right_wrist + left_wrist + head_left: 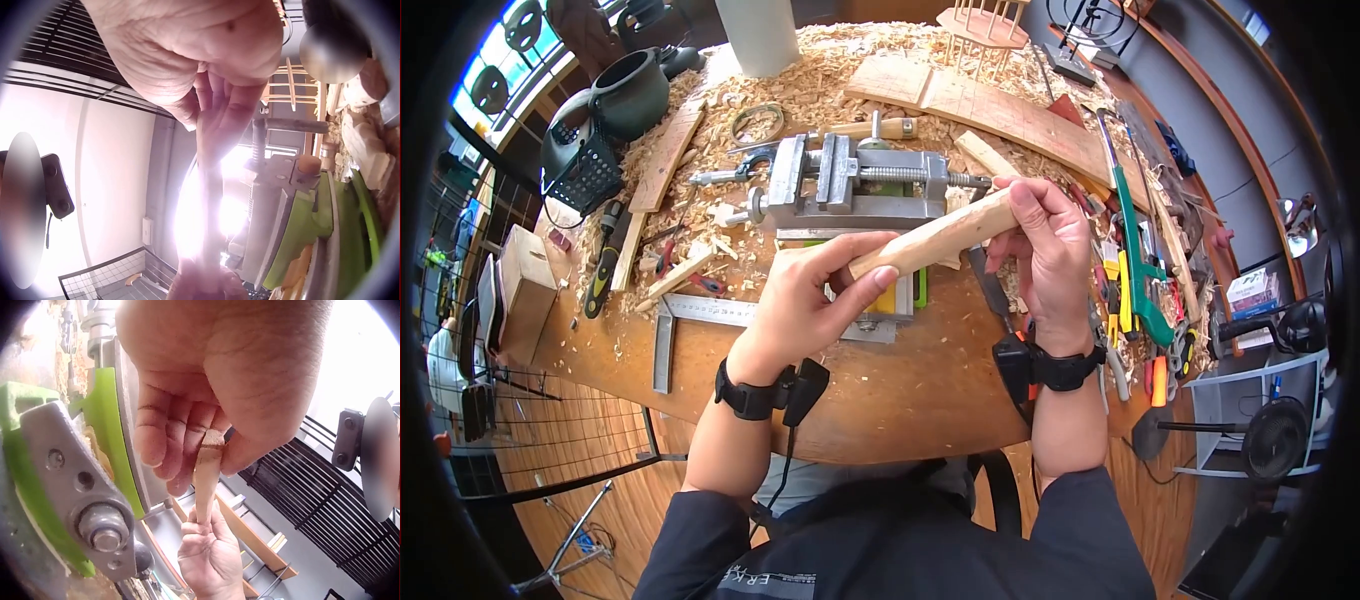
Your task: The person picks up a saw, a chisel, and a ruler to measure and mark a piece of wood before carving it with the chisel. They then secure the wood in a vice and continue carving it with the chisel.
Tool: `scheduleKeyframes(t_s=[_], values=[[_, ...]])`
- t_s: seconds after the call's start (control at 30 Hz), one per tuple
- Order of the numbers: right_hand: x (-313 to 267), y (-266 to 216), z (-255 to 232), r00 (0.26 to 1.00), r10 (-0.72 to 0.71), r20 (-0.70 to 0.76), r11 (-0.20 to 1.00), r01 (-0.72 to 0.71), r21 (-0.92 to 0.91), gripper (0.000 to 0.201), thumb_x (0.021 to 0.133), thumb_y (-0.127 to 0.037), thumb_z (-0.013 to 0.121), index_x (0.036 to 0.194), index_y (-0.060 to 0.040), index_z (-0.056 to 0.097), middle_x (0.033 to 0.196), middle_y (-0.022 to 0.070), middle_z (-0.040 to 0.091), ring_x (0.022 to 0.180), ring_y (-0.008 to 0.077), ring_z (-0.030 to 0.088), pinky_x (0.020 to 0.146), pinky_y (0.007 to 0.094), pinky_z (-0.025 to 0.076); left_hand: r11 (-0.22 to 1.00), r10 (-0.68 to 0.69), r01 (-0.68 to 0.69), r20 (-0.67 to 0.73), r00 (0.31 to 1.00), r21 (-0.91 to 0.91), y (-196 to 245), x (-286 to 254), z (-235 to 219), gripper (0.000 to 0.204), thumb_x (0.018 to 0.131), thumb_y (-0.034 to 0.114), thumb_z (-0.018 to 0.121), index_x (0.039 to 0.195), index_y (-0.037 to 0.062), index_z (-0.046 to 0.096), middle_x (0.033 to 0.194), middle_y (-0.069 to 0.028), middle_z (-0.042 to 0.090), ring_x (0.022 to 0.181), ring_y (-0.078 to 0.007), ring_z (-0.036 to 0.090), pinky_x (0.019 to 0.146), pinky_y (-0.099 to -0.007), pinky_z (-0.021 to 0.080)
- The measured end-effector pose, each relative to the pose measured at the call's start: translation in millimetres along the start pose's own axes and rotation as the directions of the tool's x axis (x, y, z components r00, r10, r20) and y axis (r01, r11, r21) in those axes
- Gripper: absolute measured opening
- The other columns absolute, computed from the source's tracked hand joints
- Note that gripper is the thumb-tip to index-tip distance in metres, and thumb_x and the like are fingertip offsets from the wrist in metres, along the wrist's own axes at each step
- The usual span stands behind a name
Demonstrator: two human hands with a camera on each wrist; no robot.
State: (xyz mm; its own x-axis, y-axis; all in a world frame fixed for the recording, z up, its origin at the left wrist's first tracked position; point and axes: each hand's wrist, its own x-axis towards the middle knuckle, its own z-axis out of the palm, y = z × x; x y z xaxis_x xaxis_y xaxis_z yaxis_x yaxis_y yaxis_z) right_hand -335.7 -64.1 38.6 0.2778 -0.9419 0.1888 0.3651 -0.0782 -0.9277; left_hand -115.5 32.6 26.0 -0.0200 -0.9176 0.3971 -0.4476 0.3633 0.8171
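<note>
Both hands hold one flat strip of wood in front of the vise, tilted up toward the right. The left hand pinches its lower left end between thumb and fingers. At the upper right end, the right hand grips it with the thumb on top. In the left wrist view the strip appears edge-on, its near end between the left thumb and fingertips, with the right hand at the far end. Glare washes out much of it in the right wrist view. Just behind stands a metal bench vise.
Wood shavings cover the back of the workbench. A steel square lies front left beside a screwdriver. On the right are a green-handled saw and several hand tools. Boards lie behind the vise; a wooden block stands left.
</note>
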Motion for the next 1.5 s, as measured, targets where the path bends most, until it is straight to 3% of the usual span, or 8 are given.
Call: scheduleKeyframes(t_s=[0.23,0.47,0.57,0.67,1.1,1.2,1.3,1.5], values=[[-2,-4,-2,1.0,-0.006,0.0,1.0,0.006,-0.002,0.025,0.094,-0.021,0.065,0.101,0.0032,0.064,0.073,0.007,0.066,0.051,0.0085,0.06,0.043,0.0228,0.05,0.922,-0.229,0.282,0.212,0.95,-0.266,9,1,-7,0.031,0.096,0.022,0.063,0.118,0.0003,0.065,0.073,-0.0032,0.068,0.058,-0.0034,0.057,0.054,-0.0213,0.047],[-5,-8,1,1.0,-0.013,0.018,1.0,0.013,-0.014,0.026,0.095,-0.022,0.064,0.102,0.0032,0.065,0.075,0.0077,0.067,0.051,0.0093,0.06,0.044,0.0233,0.051,0.84,-0.255,0.393,0.367,0.895,-0.374,7,2,-15,0.031,0.098,0.022,0.06,0.112,-0.0045,0.063,0.079,-0.0056,0.069,0.063,-0.0052,0.06,0.058,-0.0214,0.051],[-7,-15,4,0.994,-0.098,0.041,0.995,0.098,-0.022,0.028,0.097,-0.023,0.06,0.105,0.0033,0.065,0.079,0.0084,0.067,0.058,0.0093,0.062,0.049,0.0229,0.052,0.772,-0.189,0.307,0.26,0.947,-0.557,7,2,-25,0.029,0.098,0.019,0.058,0.113,-0.0058,0.06,0.081,-0.0094,0.069,0.063,-0.0078,0.063,0.057,-0.0224,0.053],[-5,-22,-6,0.982,-0.187,-0.025,0.916,0.165,-0.365,0.026,0.099,-0.021,0.057,0.106,0.0022,0.065,0.086,0.0061,0.068,0.069,0.0073,0.063,0.057,0.0211,0.052,0.706,-0.216,0.219,0.089,0.972,-0.674,-1,4,-38,0.027,0.099,0.017,0.057,0.112,-0.0058,0.059,0.083,-0.0123,0.07,0.062,-0.0102,0.065,0.055,-0.0226,0.054],[22,-27,-9,0.953,-0.137,0.271,0.582,0.299,-0.756,0.027,0.096,-0.025,0.062,0.109,-0.0019,0.066,0.096,0.0094,0.067,0.069,0.0088,0.06,0.056,0.024,0.049,0.706,-0.357,0.154,-0.159,0.921,-0.691,-7,9,-38,0.044,0.098,0.015,0.059,0.133,-0.0032,0.041,0.082,-0.0167,0.07,0.065,-0.0159,0.068,0.059,-0.0254,0.055],[28,-24,-8,0.986,0.151,0.068,0.555,-0.028,-0.832,0.044,0.099,-0.042,0.053,0.111,-0.0006,0.063,0.073,0.0078,0.061,0.055,0.0108,0.056,0.05,0.0272,0.047,0.747,-0.358,0.144,-0.21,0.91,-0.649,-3,8,-36,0.045,0.098,0.019,0.058,0.135,-0.002,0.042,0.086,-0.0165,0.07,0.067,-0.0149,0.067,0.061,-0.0254,0.055],[38,-8,-18,0.978,0.204,-0.055,0.598,-0.169,-0.783,0.057,0.1,-0.052,0.043,0.113,-0.0002,0.062,0.073,0.0066,0.061,0.052,0.0116,0.056,0.046,0.0281,0.046,0.728,-0.357,0.075,-0.284,0.89,-0.682,-7,9,-38,0.045,0.099,0.018,0.058,0.135,-0.0015,0.041,0.085,-0.0163,0.069,0.066,-0.0148,0.066,0.06,-0.0258,0.055],[41,-2,-11,0.896,0.444,-0.031,0.726,-0.379,-0.574,0.057,0.101,-0.051,0.041,0.12,0.0002,0.056,0.083,0.013,0.065,0.055,0.0142,0.061,0.044,0.0256,0.048,0.736,-0.374,0.106,-0.271,0.887,-0.668,-6,8,-42,0.044,0.099,0.019,0.057,0.135,-0.0006,0.041,0.085,-0.0166,0.069,0.065,-0.0145,0.066,0.06,-0.0261,0.055]])
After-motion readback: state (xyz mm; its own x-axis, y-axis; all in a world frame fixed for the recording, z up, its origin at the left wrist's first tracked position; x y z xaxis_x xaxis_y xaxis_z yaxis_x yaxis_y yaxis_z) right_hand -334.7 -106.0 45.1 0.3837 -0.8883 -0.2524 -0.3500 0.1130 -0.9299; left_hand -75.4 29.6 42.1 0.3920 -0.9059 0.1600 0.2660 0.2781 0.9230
